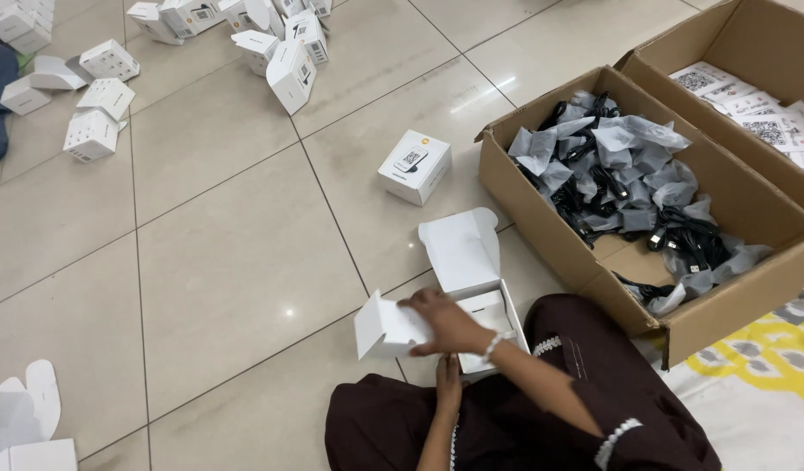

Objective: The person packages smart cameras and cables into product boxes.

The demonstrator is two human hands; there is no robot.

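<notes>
Floor (227, 253): glossy beige tiles with thin dark joints. Small boxes (96, 96), far left and far centre: white, some with black printed panels. Closed box (414, 166), centre: white, black-and-white label, small orange mark. Open box (472, 262) and folded insert (386, 330), near centre: plain white. 2 cartons (541, 209), right: brown cardboard; the nearer holds black cables in translucent grey-white bags (629, 174), the farther holds white leaflets (751, 105) with black square-code patterns. Garment (585, 392): dark brown, white scalloped trim. Mat (768, 366), near right: pale grey with yellow pattern.
</notes>
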